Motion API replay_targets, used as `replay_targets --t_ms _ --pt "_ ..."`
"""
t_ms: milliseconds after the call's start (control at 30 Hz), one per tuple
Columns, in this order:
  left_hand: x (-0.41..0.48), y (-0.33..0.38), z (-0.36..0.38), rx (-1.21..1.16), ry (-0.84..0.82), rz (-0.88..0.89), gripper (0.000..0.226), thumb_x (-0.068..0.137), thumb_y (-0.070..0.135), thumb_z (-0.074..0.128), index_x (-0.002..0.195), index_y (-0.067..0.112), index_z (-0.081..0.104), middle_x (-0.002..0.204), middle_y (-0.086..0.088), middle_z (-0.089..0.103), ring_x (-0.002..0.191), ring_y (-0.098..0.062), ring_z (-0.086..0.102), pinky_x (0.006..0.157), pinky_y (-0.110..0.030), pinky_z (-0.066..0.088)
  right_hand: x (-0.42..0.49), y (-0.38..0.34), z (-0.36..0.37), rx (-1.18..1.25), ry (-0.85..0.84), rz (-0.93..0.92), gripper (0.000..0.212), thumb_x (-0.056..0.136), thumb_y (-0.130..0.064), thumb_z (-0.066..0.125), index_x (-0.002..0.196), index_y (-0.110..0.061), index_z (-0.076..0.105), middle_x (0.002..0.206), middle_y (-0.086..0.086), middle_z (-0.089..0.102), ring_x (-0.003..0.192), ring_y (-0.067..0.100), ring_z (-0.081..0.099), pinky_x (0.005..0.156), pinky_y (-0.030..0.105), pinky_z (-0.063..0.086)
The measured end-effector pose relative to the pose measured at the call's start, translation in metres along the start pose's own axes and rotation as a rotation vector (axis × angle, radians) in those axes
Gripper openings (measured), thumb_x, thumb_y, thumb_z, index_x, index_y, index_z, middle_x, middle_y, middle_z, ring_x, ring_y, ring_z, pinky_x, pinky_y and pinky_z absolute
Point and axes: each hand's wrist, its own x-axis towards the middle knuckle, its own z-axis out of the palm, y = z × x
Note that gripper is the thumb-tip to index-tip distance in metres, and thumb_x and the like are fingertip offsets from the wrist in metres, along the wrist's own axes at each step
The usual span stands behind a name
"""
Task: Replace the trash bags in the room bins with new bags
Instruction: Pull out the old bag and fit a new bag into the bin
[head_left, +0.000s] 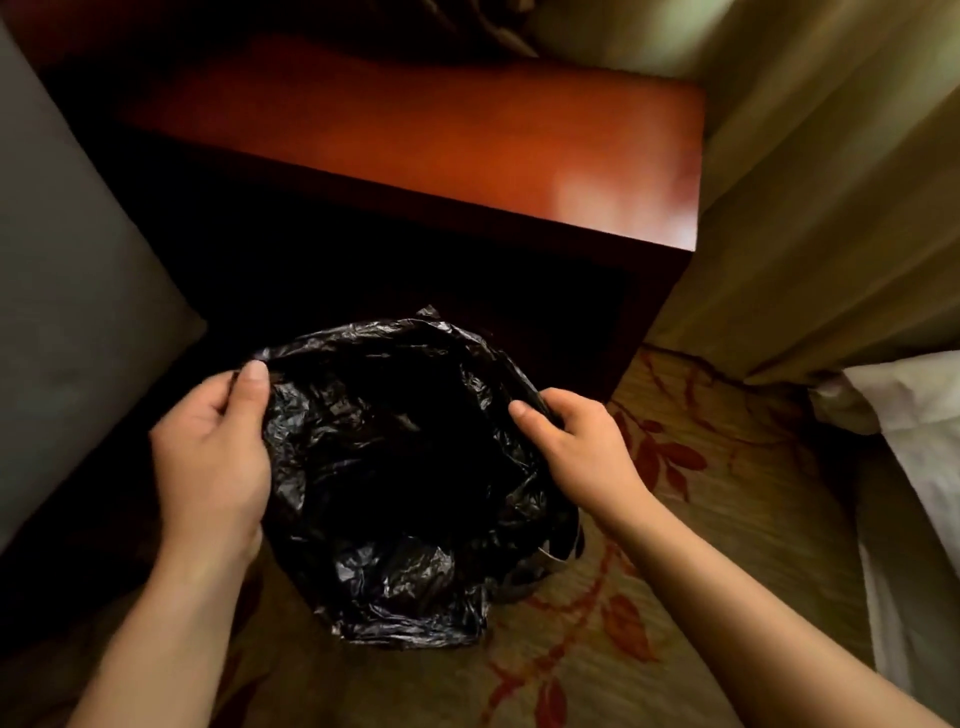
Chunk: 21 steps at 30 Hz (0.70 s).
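Left grip (208, 457) & right grip (576, 441) each pinch black bag (405, 467) edge, mid-frame.
Risk — uneven pull could tear the thin film or drop one side.

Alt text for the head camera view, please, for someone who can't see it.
The left hand and right hand grip opposite edges of a black trash bag, holding it open over floral carpet before a wooden table.

A crinkled black trash bag (395, 467) gapes open, draped over the bin.
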Motion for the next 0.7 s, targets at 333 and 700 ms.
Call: replay_targets --t_ms 333,700 --pt "0.017 -0.071 -0.04 -0.075 0.223 0.113 0.027 0.088 0.051 0.065 0.08 0.027 0.074 0.088 -0.002 0.069 0.083 -0.017 0.061 0.081 -0.041 0.053 0.046 0.025 0.093 0.093 -0.174 -0.132 0.038 0.094 -0.048 0.06 0.077 -0.014 0.06 0.062 -0.005 0.058 0.054 0.011 0.055 0.055 0.034 0.043" --pt "-0.01 -0.165 -0.006 -0.136 0.066 0.027 0.022 0.097 0.039 0.06 0.082 0.034 0.076 0.095 0.006 0.072 0.1 -0.013 0.065 0.091 -0.034 0.049 0.017 0.122 0.096 -0.458 -0.085 -0.47 0.041 0.095 -0.049 0.057 0.128 -0.024 0.062 0.109 -0.008 0.064 0.102 0.013 0.06 0.085 0.026 0.05"
